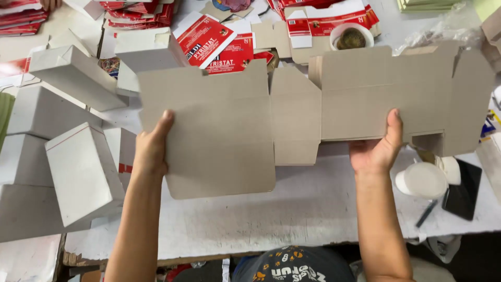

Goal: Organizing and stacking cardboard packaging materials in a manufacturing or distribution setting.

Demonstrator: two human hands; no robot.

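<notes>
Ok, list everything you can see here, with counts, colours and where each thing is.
Flat carton blank: one, grey-brown, held over the table.
Folded boxes: several, white, stacked at left.
Printed blanks: a heap, red and white, top centre.
Bowl: one, white, dark contents, top right of centre.
Cup: one, white, right.
Phone: one, black, right edge.
Table: one, white.
Left hand: grips the blank's left panel.
Right hand: grips its lower right edge.
</notes>
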